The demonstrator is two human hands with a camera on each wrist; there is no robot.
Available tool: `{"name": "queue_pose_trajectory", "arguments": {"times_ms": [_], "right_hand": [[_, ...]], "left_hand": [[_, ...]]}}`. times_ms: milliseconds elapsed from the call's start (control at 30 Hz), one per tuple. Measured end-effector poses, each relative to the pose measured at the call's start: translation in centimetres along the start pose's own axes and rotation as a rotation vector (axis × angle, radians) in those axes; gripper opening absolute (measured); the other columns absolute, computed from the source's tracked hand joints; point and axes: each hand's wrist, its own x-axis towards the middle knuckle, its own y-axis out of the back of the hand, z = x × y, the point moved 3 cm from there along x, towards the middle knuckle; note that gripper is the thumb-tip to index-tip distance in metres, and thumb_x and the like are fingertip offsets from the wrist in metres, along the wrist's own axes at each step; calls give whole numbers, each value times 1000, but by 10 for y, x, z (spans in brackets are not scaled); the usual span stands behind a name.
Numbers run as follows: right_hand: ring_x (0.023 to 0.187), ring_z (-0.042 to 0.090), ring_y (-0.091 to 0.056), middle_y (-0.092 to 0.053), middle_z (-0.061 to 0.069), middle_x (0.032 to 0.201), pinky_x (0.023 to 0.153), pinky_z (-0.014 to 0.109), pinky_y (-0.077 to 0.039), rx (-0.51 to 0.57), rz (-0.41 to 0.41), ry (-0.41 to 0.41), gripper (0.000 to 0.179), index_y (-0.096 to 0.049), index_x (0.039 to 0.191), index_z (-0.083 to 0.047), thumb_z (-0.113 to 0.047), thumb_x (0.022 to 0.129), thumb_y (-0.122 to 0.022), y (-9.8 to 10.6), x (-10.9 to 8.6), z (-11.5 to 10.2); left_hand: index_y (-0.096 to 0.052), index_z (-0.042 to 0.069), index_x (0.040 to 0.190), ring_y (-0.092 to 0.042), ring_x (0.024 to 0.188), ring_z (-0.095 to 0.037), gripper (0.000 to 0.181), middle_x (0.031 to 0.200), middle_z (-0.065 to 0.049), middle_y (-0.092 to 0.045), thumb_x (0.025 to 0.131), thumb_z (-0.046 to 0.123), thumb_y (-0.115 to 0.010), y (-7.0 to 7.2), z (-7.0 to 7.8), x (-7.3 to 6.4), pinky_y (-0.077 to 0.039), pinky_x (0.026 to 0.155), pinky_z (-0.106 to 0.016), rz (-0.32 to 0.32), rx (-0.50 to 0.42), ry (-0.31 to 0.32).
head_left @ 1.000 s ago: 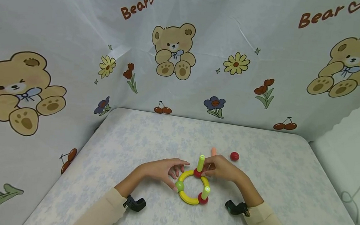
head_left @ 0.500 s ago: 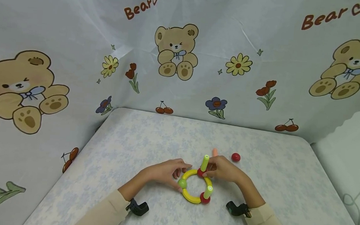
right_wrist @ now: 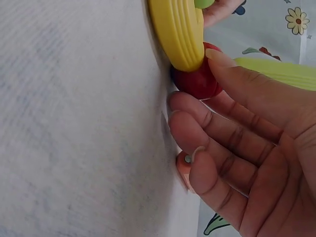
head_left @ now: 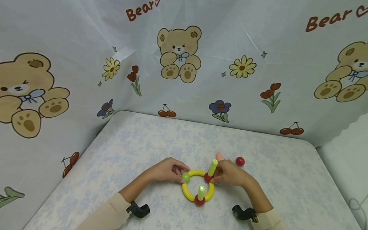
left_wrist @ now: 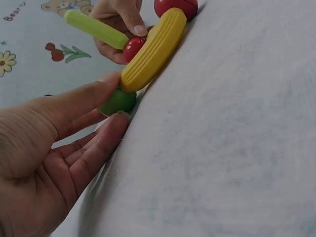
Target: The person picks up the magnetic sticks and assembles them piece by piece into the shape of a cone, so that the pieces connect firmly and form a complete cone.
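A ring of yellow curved pieces [head_left: 188,192] lies on the table, joined by a green ball [head_left: 185,177], a far red ball [head_left: 208,178] and a near red ball [head_left: 199,201]. Light-green rods rise from both red balls: a far rod [head_left: 212,168] and a near rod [head_left: 201,192]. At the ring's left, my left hand [head_left: 167,169] pinches the green ball between thumb and fingers. My right hand [head_left: 232,173] holds the far red ball, its thumb on top in the right wrist view; its other fingers curl below the ball.
Just beyond my right hand lies a peach-coloured rod [head_left: 218,156], partly hidden by that hand. A loose red ball [head_left: 240,161] sits to its right. Behind the table [head_left: 157,138] hangs a bear-print cloth [head_left: 204,91].
The ring has turned clockwise as seen from above: the green ball moved away from me, the near red ball left. My left fingers have closed in on the green ball.
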Motion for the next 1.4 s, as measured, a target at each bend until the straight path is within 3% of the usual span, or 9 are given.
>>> {"name": "queue_pose_trajectory", "arguments": {"times_ms": [200, 400, 667, 800, 1100, 1233, 1400], "right_hand": [[71, 18, -63, -72, -3, 82, 65, 27, -55, 32, -51, 15, 14, -76, 97, -14, -18, 86, -84, -1, -2, -2], [68, 11, -60, -72, -6, 81, 65, 26, -54, 65, -102, 38, 14, -77, 96, -17, -13, 85, -83, -3, -3, -3], [70, 10, -61, -73, -8, 82, 68, 25, -54, 81, -183, 80, 14, -79, 96, -21, -11, 86, -82, -6, -5, -8], [66, 8, -57, -75, -5, 84, 64, 23, -52, 125, -233, 72, 17, -81, 98, -22, -10, 86, -82, -8, -7, -11], [57, 5, -48, -69, -2, 72, 54, 19, -43, 143, -296, 50, 15, -81, 94, -21, -8, 87, -80, -6, -12, -14], [56, 13, -50, -64, 4, 69, 51, 21, -42, 127, -214, 26, 6, -78, 90, -14, -11, 93, -73, 4, -13, -10], [58, 28, -56, -66, 16, 73, 51, 27, -43, 83, 117, -67, 20, -72, 90, -3, -20, 100, -66, 22, -13, -3]], "left_hand": [[-74, 6, 119, -70, 68, -18, 33, 89, -4, -70, 88, 17, -82, 3, -5, 1, -60, 62, -34, 88, -102, 96], [-74, 6, 119, -69, 62, -20, 33, 85, -4, -72, 90, 21, -80, 1, -6, 1, -59, 56, -35, 164, -97, 133], [-77, 11, 110, -63, 50, -16, 25, 84, -1, -72, 91, 26, -80, -7, -5, 3, -56, 47, -34, 269, -58, 96], [-79, 13, 102, -62, 47, -16, 17, 84, 0, -70, 91, 26, -79, -10, -5, 4, -55, 46, -34, 315, -30, 91], [-80, 12, 101, -65, 52, -19, 17, 85, 4, -72, 90, 25, -81, -12, -2, 6, -56, 50, -34, 301, -14, 64], [-80, 14, 106, -64, 57, -15, 19, 89, 4, -69, 89, 24, -81, -12, -4, 7, -56, 53, -31, 247, 16, 14], [-80, 18, 112, -56, 61, -7, 24, 90, 8, -68, 90, 27, -81, -17, -11, 9, -51, 56, -24, 209, 87, -56]]}}
